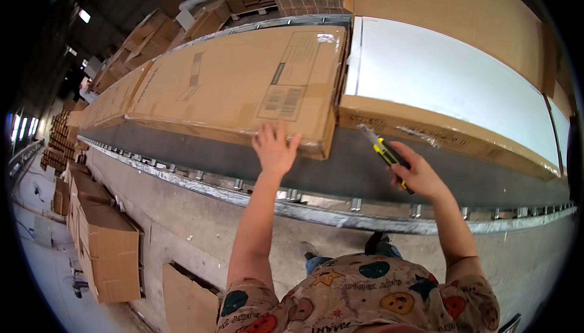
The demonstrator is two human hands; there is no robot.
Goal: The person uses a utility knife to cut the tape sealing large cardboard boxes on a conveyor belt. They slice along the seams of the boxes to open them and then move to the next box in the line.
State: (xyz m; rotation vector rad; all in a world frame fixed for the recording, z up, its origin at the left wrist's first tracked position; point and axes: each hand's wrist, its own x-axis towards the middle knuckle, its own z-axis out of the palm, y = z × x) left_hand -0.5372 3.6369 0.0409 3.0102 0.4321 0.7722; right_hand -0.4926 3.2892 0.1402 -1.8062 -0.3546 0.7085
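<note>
A dim warehouse stretches away to the left, with flattened cartons heaped along the far wall and a long conveyor (340, 178) with a dark belt and a metal roller edge running across the middle. On the belt lies a big flat cardboard carton (237, 83), its printed label facing up, with more cartons of the same kind trailing behind it toward the left. Just beside its right end sits an opened carton (450, 90) showing a white panel inside a brown cardboard rim.

The person's left hand (275, 147) is spread flat, fingers open and fanned, pressing on the near right corner of the flat cardboard carton; it grips nothing. The right hand (420, 175) is closed around a yellow-and-black utility knife (383, 152), with the blade end pointing up and left toward the near edge of the opened carton, close to it, though I cannot tell whether the tip touches.

Below the conveyor, on the left floor, stand stacked brown boxes (106, 248), and a loose cardboard sheet (188, 299) leans against the concrete base.
</note>
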